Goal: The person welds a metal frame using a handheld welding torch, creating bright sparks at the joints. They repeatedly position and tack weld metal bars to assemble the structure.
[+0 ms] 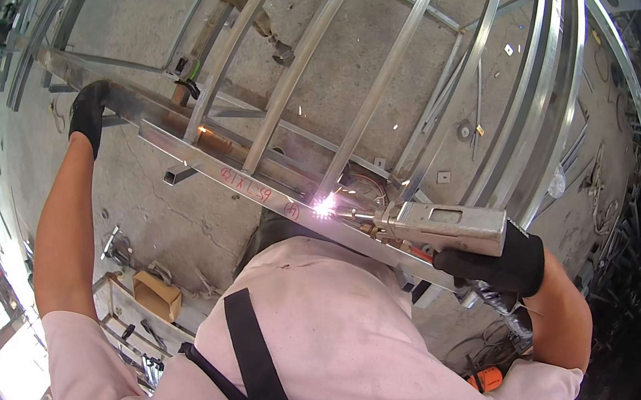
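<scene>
In my black-gloved right hand (510, 265) is a silver handheld welding gun (446, 226), held level and pointing left. A bright white-pink glow (324, 205) burns at its nozzle, where a square metal tube (377, 90) meets a long flat metal rail (219, 173) with red handwriting. Sparks fly above this joint, and the glare hides the weld itself. Far to the left, my black-gloved left hand (89, 114) curls over a dark steel beam (127, 104) that lies behind the rail. Its fingertips are partly hidden.
Several parallel metal tubes (545, 92) run away across the concrete floor (197, 216). A green-and-black tool (188, 68) sits by the beam. Lower left are a cardboard box (156, 296) and a metal frame; lower right, an orange object (485, 379) beside coiled cables. Metal scraps lie about.
</scene>
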{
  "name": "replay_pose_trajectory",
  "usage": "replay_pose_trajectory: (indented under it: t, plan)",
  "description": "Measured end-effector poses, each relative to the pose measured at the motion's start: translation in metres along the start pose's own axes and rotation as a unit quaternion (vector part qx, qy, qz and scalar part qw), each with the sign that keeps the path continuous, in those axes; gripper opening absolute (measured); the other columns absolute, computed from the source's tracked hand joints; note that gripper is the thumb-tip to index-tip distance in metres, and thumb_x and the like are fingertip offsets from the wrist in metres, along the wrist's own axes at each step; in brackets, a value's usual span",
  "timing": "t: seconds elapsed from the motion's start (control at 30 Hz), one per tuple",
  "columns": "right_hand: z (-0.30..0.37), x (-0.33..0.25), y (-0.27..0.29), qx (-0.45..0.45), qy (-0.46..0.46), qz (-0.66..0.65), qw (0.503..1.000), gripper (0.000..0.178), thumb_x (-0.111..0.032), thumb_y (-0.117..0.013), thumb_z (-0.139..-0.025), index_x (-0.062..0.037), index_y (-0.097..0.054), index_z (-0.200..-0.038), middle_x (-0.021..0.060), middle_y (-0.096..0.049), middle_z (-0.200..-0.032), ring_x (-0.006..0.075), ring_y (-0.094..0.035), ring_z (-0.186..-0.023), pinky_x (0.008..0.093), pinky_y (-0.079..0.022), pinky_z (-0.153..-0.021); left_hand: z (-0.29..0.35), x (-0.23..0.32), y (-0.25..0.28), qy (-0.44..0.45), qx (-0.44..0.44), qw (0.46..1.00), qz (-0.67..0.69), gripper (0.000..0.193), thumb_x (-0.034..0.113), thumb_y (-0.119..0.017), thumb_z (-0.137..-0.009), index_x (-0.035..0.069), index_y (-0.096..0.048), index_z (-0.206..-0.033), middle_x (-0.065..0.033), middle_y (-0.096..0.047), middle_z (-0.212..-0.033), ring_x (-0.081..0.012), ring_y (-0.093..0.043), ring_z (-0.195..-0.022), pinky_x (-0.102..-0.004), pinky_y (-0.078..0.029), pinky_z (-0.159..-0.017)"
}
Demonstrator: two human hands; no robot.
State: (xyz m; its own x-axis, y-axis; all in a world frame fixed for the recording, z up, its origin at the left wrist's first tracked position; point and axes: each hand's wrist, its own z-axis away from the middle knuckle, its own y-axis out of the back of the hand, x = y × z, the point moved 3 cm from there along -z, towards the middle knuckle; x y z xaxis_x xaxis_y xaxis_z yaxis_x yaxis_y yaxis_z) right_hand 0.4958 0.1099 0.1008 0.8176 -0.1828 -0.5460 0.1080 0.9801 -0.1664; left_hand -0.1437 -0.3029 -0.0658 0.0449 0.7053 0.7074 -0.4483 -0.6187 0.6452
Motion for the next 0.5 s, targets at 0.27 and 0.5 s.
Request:
replay_pose_trajectory:
  t: [0.27, 0.5]
  plan:
    - [0.042, 0.013, 0.020, 0.067, 0.052, -0.002, 0.996, 0.044, -0.010, -0.076, -0.099, 0.0040, -0.065, -0.139, 0.0078, -0.076, -0.099, 0.0107, -0.066, -0.074, 0.0286, -0.057, -0.067, 0.005, 0.007, -0.001, 0.006, 0.001, 1.000, -0.004, 0.040, 0.037, -0.058, -0.105, 0.014, -0.071, -0.134, -0.0017, -0.072, -0.130, -0.0180, -0.063, -0.124, -0.0385, -0.047, -0.104]
    - [0.063, 0.035, 0.029, 0.065, 0.019, 0.045, 0.997, 0.053, -0.021, -0.079, -0.098, 0.0023, -0.062, -0.143, 0.0067, -0.075, -0.098, 0.0107, -0.069, -0.080, 0.0279, -0.058, -0.068, -0.009, -0.006, 0.007, 0.028, 0.001, 0.999, -0.032, 0.040, 0.037, -0.056, -0.105, 0.014, -0.070, -0.135, -0.0021, -0.072, -0.133, -0.0194, -0.064, -0.126, -0.0414, -0.048, -0.103]
